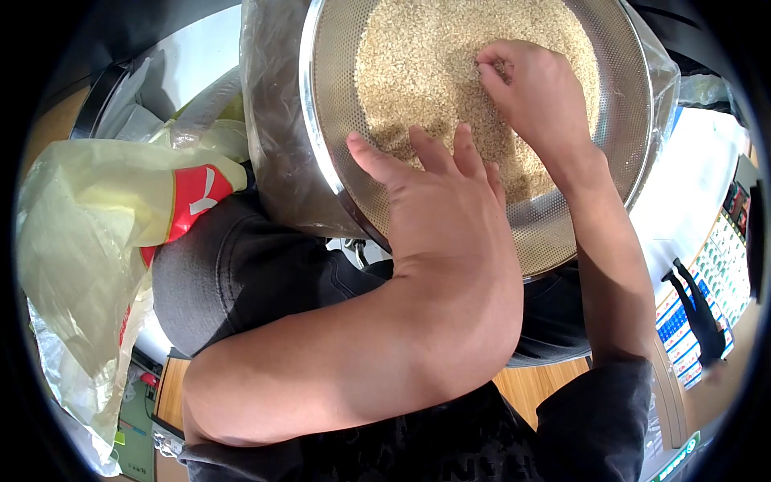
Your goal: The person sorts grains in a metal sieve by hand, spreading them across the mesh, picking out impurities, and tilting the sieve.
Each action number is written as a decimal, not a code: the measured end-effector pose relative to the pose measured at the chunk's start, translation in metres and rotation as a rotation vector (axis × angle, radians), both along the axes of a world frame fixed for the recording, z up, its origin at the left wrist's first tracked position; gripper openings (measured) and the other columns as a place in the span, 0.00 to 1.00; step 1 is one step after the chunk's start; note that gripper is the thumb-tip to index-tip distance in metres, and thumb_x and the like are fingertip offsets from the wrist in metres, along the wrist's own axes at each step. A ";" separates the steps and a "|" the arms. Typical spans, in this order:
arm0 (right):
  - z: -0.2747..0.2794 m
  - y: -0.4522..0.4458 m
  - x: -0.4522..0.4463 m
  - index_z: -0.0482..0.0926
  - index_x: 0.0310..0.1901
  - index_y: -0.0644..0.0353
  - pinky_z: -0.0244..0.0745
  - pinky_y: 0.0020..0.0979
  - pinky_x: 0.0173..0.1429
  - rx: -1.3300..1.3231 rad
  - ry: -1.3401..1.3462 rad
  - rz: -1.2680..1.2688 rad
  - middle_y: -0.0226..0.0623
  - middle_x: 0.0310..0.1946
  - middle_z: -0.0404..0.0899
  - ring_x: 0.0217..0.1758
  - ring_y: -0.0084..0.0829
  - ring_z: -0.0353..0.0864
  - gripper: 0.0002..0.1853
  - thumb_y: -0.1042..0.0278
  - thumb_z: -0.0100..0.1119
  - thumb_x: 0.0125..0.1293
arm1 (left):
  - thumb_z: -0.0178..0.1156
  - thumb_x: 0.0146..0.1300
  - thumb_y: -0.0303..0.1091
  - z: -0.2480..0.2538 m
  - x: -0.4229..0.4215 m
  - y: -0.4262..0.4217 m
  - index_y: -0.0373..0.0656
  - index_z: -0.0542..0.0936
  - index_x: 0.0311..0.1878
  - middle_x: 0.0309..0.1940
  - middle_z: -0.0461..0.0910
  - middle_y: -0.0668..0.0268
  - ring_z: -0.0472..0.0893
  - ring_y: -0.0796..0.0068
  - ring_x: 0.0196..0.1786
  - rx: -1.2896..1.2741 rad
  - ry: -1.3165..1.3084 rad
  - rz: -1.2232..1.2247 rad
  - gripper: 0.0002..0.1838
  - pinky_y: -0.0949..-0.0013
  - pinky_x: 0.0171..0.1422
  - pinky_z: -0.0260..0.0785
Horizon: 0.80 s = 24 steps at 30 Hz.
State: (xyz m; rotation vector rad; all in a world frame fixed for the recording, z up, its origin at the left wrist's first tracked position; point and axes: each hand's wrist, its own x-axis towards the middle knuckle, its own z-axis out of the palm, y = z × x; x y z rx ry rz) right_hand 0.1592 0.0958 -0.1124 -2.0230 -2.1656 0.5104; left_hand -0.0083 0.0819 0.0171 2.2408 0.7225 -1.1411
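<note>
A wide metal mesh sieve with a shiny rim holds a broad layer of pale beige grains, perhaps rolled oats. Over its near side, my left hand is open, with fingers spread and tips at or just above the grains. Further in and to the right, my right hand is closed, thumb and fingers curled into a pinch over the grains. Whatever is between those fingertips, if anything, is too small to make out. Both forearms cross the sieve's near edge.
A clear plastic bag lies under and around the sieve. To the left, a yellowish plastic bag with a red label drapes by my leg. On the right, a person in dark clothes stands near a wall chart.
</note>
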 end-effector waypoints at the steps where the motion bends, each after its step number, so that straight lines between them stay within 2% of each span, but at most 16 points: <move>1: 0.000 0.000 0.000 0.88 0.37 0.58 0.86 0.39 0.36 0.000 0.000 0.000 0.39 0.27 0.88 0.30 0.39 0.90 0.07 0.68 0.62 0.71 | 0.82 0.50 0.42 0.000 0.000 -0.001 0.47 0.52 0.87 0.88 0.45 0.57 0.56 0.42 0.85 0.005 -0.002 -0.004 0.65 0.16 0.71 0.61; 6: 0.007 0.001 -0.006 0.88 0.37 0.57 0.87 0.41 0.37 -0.078 -0.012 -0.033 0.40 0.28 0.88 0.32 0.41 0.90 0.08 0.66 0.62 0.70 | 0.81 0.52 0.42 0.002 0.000 0.000 0.47 0.51 0.87 0.88 0.45 0.57 0.56 0.43 0.85 0.016 0.001 -0.024 0.64 0.15 0.71 0.61; 11: 0.003 0.001 -0.005 0.88 0.36 0.57 0.87 0.43 0.38 -0.033 -0.025 -0.009 0.41 0.28 0.88 0.32 0.43 0.90 0.08 0.65 0.62 0.70 | 0.80 0.54 0.43 0.002 -0.001 0.000 0.46 0.51 0.87 0.88 0.47 0.56 0.57 0.43 0.85 0.010 -0.019 0.002 0.62 0.14 0.71 0.60; 13: 0.003 0.002 -0.005 0.87 0.36 0.57 0.87 0.43 0.38 -0.035 -0.034 -0.011 0.41 0.28 0.88 0.33 0.44 0.90 0.08 0.65 0.62 0.71 | 0.76 0.59 0.45 0.003 -0.001 0.000 0.45 0.50 0.87 0.88 0.47 0.55 0.57 0.43 0.85 -0.009 -0.034 0.057 0.59 0.14 0.72 0.59; 18: 0.003 0.002 -0.005 0.84 0.38 0.58 0.86 0.44 0.38 -0.087 -0.050 0.018 0.43 0.30 0.87 0.34 0.46 0.89 0.09 0.63 0.60 0.73 | 0.70 0.65 0.48 0.003 -0.002 -0.001 0.44 0.50 0.87 0.88 0.48 0.55 0.57 0.43 0.85 0.015 -0.023 0.004 0.54 0.14 0.72 0.59; 24: -0.001 0.000 -0.004 0.80 0.39 0.61 0.85 0.47 0.41 -0.114 -0.086 0.056 0.44 0.33 0.87 0.37 0.48 0.89 0.09 0.64 0.57 0.74 | 0.70 0.63 0.51 0.007 -0.001 0.002 0.43 0.50 0.87 0.88 0.47 0.53 0.57 0.42 0.85 0.003 -0.008 -0.012 0.56 0.15 0.72 0.59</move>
